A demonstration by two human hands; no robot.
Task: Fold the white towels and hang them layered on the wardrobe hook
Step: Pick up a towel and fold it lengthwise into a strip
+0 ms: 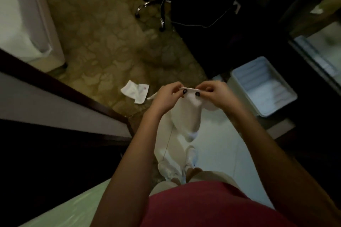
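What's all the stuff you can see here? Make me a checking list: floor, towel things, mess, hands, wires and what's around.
surface: patterned carpet meets pale floor under the person.
job's things: one white towel hangs down, held by its top edge; no hook seen.
clutter: white cloth with a red mark lies on the carpet.
grippers: left hand and right hand both pinch the towel's top edge, close together.
cables: thin cable trails near the chair base.
surroundings: pale tub on the right; contents unclear.

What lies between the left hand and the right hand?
Head view: the top edge of the white towel, pinched by left hand and right hand.
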